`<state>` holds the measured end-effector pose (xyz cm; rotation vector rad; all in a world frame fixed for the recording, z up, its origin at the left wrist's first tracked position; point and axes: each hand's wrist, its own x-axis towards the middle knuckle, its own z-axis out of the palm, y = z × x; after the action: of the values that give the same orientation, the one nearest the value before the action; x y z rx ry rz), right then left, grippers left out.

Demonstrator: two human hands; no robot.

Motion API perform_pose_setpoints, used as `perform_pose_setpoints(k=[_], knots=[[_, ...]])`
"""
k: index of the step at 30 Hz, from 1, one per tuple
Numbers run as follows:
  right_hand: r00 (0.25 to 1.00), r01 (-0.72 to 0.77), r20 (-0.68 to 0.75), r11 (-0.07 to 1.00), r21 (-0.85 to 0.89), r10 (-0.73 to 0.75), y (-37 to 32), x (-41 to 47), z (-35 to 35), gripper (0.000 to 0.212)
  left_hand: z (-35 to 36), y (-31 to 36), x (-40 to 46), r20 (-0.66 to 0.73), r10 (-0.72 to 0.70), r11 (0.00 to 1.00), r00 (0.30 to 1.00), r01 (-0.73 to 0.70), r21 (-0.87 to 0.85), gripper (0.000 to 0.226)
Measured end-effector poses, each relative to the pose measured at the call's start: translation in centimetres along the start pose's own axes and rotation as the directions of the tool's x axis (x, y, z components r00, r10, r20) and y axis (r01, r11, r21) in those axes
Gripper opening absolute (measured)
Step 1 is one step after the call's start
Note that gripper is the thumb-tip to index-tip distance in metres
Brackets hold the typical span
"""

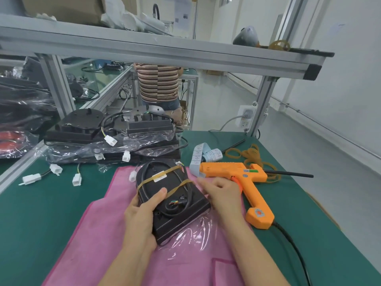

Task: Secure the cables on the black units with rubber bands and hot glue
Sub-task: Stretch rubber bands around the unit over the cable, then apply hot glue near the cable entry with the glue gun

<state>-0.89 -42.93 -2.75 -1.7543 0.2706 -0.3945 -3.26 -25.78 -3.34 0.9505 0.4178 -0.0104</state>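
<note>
Left hand [142, 213] round away-pointing black unit [175, 203]

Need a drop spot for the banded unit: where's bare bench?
Free: green mat left of the pink cloth, below the white connectors. Crowded: stacked black units behind, orange glue gun and loose rubber bands to the right.

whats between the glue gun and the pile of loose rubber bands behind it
In the head view, a thin black rod lies on the green mat between the orange glue gun and the loose rubber bands; nothing else.
</note>
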Motion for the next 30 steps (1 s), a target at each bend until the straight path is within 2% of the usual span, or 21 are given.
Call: perform_pose_setpoints(k=[1,3,4,5,6,7,8,10,13,15,18,21,25,30], knots=[[0.992,-0.053,-0.110,0.998,0.032,0.056,0.2,0.5,-0.9,0.040,-0.2,0.0,0.0,-0.002,0.014,1.000,1.000,-0.014,0.007,0.039],[0.968,-0.020,-0.250,0.994,-0.106,-0.007,0.1,2.2,-3.2,0.035,-0.7,0.3,0.2,-0.006,0.025,1.000,1.000,-0.025,0.010,0.042],[0.972,-0.016,-0.227,0.953,-0.302,-0.056,-0.1,3.1,-4.6,0.024,-0.9,0.5,0.2,0.010,0.023,1.000,1.000,-0.023,0.017,0.044],[0.984,-0.047,-0.169,0.848,-0.528,-0.050,-0.4,3.8,-5.6,0.014,-1.1,0.6,0.2,0.036,0.021,0.999,0.999,-0.022,0.031,0.047],[0.992,-0.087,-0.124,0.700,-0.709,-0.002,-0.3,4.4,-6.4,0.022,-1.1,0.7,0.1,0.063,0.018,0.999,0.998,-0.021,0.048,0.051],[0.994,-0.110,-0.090,0.574,-0.812,0.062,-0.1,5.2,-7.2,0.033,-1.1,0.6,-0.1,0.083,0.014,0.998,0.996,-0.019,0.064,0.053],[0.988,-0.126,-0.064,0.506,-0.853,0.138,0.0,5.6,-7.7,0.040,-0.9,0.4,-0.3,0.097,0.009,0.996,0.995,-0.017,0.084,0.054],[0.964,-0.141,-0.012,0.469,-0.872,0.267,-0.2,5.9,-8.2,0.035,-0.8,-0.1,-0.6,0.111,0.018,0.991,0.994,-0.033,0.128,0.052],[0.919,-0.151,0.079,0.530,-0.834,0.387,-0.4,6.7,-8.5,0.021,-0.7,-0.4,-0.5,0.111,0.047,0.981,0.993,-0.066,0.184,0.048],[0.890,-0.193,0.127,0.615,-0.765,0.437,-0.4,7.1,-8.8,0.028,-0.7,-0.4,-0.4,0.111,0.050,0.978,0.993,-0.071,0.196,0.049],[0.834,-0.389,0.122,0.731,-0.561,0.538,-0.2,7.5,-9.5,0.054,-0.7,-0.5,-0.3,0.121,0.049,0.976,0.991,-0.074,0.206,0.050],[0.753,-0.572,0.186,0.768,-0.290,0.631,-0.2,7.5,-9.9,0.037,-0.8,-0.5,-0.2,0.129,0.047,0.973,0.991,-0.075,0.220,0.049],[0.716,-0.645,0.291,0.761,-0.072,0.635,-0.1,6.3,-10.3,0.017,-0.9,-0.5,0.0,0.131,0.042,0.971,0.991,-0.071,0.227,0.048],[0.752,-0.612,0.420,0.776,0.156,0.508,-1.9,4.7,-11.0,0.047,-1.0,-0.6,0.3,0.124,0.024,0.974,0.992,-0.051,0.222,0.049]])
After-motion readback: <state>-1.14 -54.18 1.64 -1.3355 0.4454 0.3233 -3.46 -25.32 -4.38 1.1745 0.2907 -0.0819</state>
